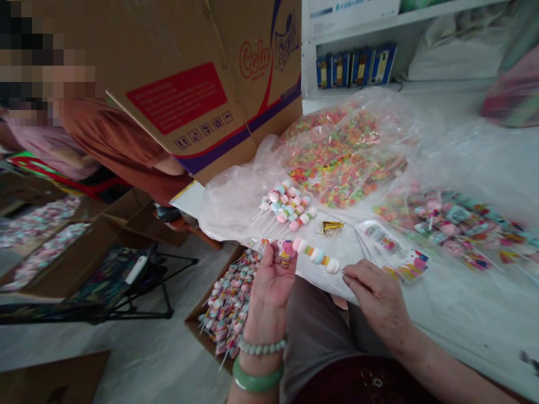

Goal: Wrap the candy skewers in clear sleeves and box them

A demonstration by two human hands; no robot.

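Observation:
My right hand point(374, 289) pinches the stick end of a candy skewer point(318, 256) strung with pink, yellow, blue and white marshmallow-like pieces. The skewer's far end meets a small printed plastic bag point(286, 248) held in the fingers of my left hand point(275, 275); whether the tip is inside it I cannot tell. Just beyond, a pile of similar skewers point(288, 205) lies on the white-covered table. Gold twist ties point(331, 226) are beside them. A stack of flat printed bags point(391, 252) lies to the right of the ties.
A large clear bag of colourful ring candies point(345, 151) fills the table's back. Wrapped skewers point(458, 224) lie at right. An open carton of finished skewers point(231, 303) stands below left. A tall cardboard box point(202, 73) blocks the back left, near a person in a rust-coloured shirt point(109, 140).

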